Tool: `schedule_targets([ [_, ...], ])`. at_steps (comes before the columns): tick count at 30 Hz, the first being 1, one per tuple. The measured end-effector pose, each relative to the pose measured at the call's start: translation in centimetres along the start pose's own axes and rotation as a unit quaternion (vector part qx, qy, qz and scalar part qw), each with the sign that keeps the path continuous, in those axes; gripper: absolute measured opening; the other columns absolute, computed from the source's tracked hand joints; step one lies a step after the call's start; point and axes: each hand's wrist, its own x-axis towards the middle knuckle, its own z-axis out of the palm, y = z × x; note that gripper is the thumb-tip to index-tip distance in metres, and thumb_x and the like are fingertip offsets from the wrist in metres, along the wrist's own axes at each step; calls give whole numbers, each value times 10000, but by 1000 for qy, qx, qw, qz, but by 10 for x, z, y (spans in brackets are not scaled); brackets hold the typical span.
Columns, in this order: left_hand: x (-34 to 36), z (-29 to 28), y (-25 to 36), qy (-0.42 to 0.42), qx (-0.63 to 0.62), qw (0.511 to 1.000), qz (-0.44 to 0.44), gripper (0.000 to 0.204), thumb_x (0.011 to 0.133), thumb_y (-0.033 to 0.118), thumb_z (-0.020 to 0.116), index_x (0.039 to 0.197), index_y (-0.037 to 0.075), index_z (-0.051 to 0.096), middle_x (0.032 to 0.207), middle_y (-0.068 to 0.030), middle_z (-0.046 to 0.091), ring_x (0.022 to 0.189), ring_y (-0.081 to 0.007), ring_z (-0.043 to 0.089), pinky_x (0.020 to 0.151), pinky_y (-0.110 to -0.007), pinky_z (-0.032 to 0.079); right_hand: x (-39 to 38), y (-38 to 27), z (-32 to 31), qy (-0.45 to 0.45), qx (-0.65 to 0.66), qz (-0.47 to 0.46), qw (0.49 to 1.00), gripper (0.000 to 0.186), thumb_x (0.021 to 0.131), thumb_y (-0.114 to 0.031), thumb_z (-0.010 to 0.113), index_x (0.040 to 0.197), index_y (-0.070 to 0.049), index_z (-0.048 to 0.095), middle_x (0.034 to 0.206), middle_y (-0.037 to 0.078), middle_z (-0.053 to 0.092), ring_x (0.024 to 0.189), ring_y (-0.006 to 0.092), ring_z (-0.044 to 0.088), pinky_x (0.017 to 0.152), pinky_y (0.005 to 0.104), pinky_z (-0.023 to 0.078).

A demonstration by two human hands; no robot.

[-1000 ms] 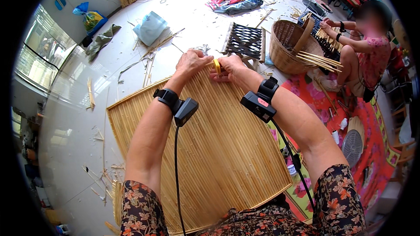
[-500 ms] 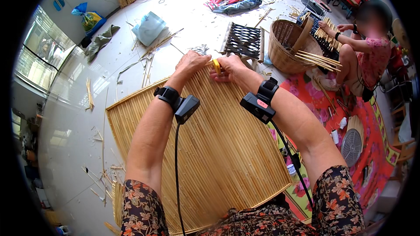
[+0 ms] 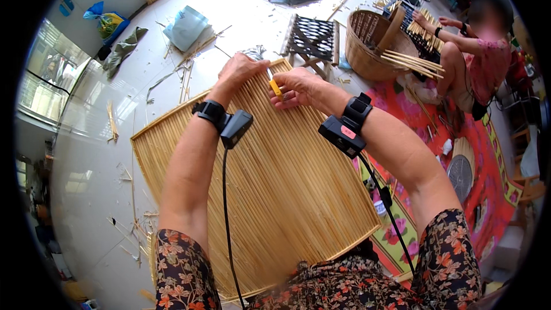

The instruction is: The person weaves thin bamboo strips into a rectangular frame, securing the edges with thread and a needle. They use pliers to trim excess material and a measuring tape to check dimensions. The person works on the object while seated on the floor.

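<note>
A large mat of straw-coloured stalks (image 3: 270, 195), with a raised rim, lies across my lap, tilted toward the floor. My right hand (image 3: 301, 87) is closed around a yellow-handled utility knife (image 3: 275, 87) above the mat's far part. Its thin blade points up and left, close to my left fingertips. My left hand (image 3: 241, 74) rests at the mat's far edge, fingers pressed together; whatever they pinch is too small to make out. Both wrists carry black strapped devices with cables.
Beyond the mat stands a folding stool (image 3: 311, 40) with a woven black seat. Right of it are a wicker basket (image 3: 367, 46) with stalks across it and a seated person (image 3: 488, 63) handling stalks. A red floral rug (image 3: 425, 195) lies at right; a pale blue bag (image 3: 186, 27) sits far left.
My right hand has turned and drawn slightly down with the knife, so its blade now shows. My left hand has shifted slightly left and down. The whole view has shifted a little.
</note>
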Motion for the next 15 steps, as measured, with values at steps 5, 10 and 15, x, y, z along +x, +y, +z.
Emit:
schedule_targets([
  [5, 2, 7, -7, -7, 23, 1000, 9, 503, 831, 534, 693, 853, 38, 777, 741, -92, 715, 657, -178, 658, 672, -346, 514, -65, 30, -15, -2, -12, 51, 999, 193, 926, -146, 565, 945, 40, 612, 835, 148, 680, 662, 235, 707, 570, 367, 627],
  [10, 21, 10, -51, -43, -144, 987, 52, 475, 847, 475, 749, 820, 0, 750, 700, -86, 690, 559, -135, 625, 562, -295, 514, -173, 72, -29, 16, 4, 62, 998, 165, 925, -181, 600, 931, -17, 618, 810, 95, 663, 637, 170, 669, 576, 329, 585],
  [15, 6, -4, -44, -102, -104, 987, 71, 527, 900, 535, 668, 863, 13, 730, 736, -42, 678, 637, -91, 626, 627, -266, 502, -259, 126, -40, 57, 61, 81, 993, 132, 934, -184, 631, 924, -53, 622, 808, 52, 672, 632, 117, 658, 588, 271, 570],
])
